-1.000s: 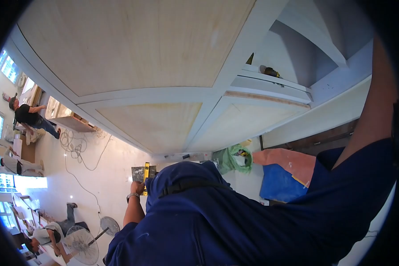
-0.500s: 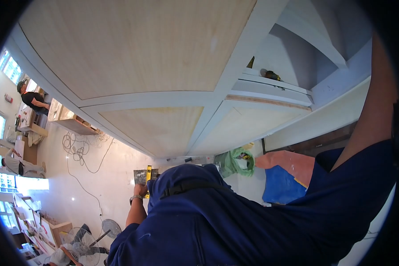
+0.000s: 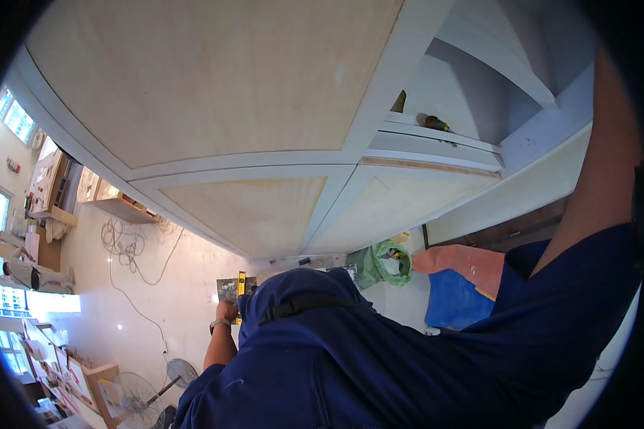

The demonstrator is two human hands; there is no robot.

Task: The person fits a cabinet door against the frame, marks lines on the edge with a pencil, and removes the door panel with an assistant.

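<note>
My left hand [image 3: 227, 310], with a watch at the wrist, is closed around the yellow spirit level [image 3: 241, 284] beside my body. A dark, stained flat piece [image 3: 226, 289] lies next to the level. My right arm reaches up along the right edge, and its hand is outside the picture. In front of me stands a white-framed cabinet with pale wood door panels [image 3: 250, 207]. On the ledge of its open compartment sits a small yellow and black tool [image 3: 435, 124].
A green sack [image 3: 368, 264], a blue sheet [image 3: 456, 299] and a reddish sheet [image 3: 465, 266] lie below the cabinet. A cable [image 3: 132, 300] runs across the floor to a standing fan [image 3: 139, 397]. Another person [image 3: 36, 277] is at the far left, near windows.
The person in black at upper left has gone from view, and the one by the fan is mostly out of view. My left hand still holds the level, with little movement.
</note>
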